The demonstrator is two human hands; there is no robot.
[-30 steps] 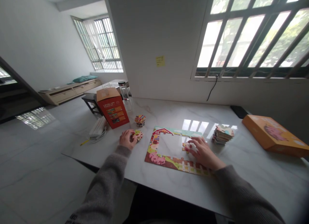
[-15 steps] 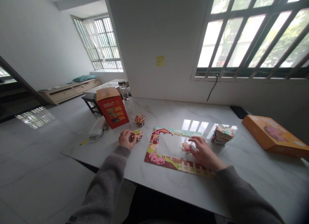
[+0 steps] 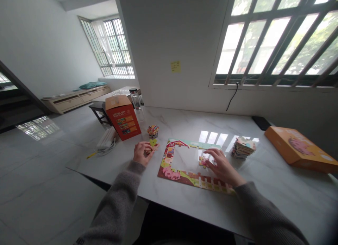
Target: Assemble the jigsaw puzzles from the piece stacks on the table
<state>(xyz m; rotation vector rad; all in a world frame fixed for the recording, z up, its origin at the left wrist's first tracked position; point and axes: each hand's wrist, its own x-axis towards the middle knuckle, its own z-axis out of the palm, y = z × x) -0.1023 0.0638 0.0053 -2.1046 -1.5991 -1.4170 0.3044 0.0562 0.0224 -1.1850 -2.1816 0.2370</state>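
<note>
My left hand [image 3: 142,152] is closed around a small bunch of jigsaw puzzle pieces [image 3: 154,145], with a green and cream one showing at its fingertips. A partly assembled farm jigsaw puzzle [image 3: 185,180] lies on the table, its border joined around a bare middle. A red barn, a pink pig and a white fence show on it. Over its right side, my right hand [image 3: 219,163] has thumb and fingers at a pink and yellow puzzle piece [image 3: 202,162] inside the border. That hand hides much of the puzzle's right edge.
Stacked puzzle pieces [image 3: 153,131] stand behind my left hand, and a taller stack [image 3: 243,148] stands right of the puzzle. Around the marble table [image 3: 174,120] are a red box [image 3: 124,120], a glass bottle [image 3: 135,100], a white cable bundle [image 3: 106,141], an orange box [image 3: 303,148] and a black phone [image 3: 261,123].
My left hand has moved slightly right and turned, tilting its puzzle pieces up so the green one shows more. My right hand has shifted slightly left, staying at the same piece.
</note>
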